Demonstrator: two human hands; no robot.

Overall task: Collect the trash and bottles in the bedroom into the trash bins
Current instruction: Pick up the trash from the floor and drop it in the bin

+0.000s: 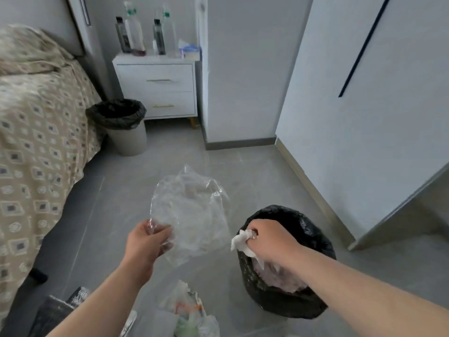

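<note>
Over the near bin [286,263], a crumpled tissue [241,242] is pinched in the right hand [269,242] fingers, positioned for dropping. Left of that bin, a clear plastic bag [192,210] is gripped by closed left hand [148,242] fingers, probably next. Bottles [143,32] remain far beyond it.

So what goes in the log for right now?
left hand: holds clear bag | right hand: tissue over black bin | bottles: on nightstand

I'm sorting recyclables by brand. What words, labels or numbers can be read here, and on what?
None legible.
Clear and dark bottles on the white nightstand: green labels, too blurred.
Dark printed packet on the floor: pale print, unreadable.
White printed plastic bag: coloured marks, unreadable.
</note>
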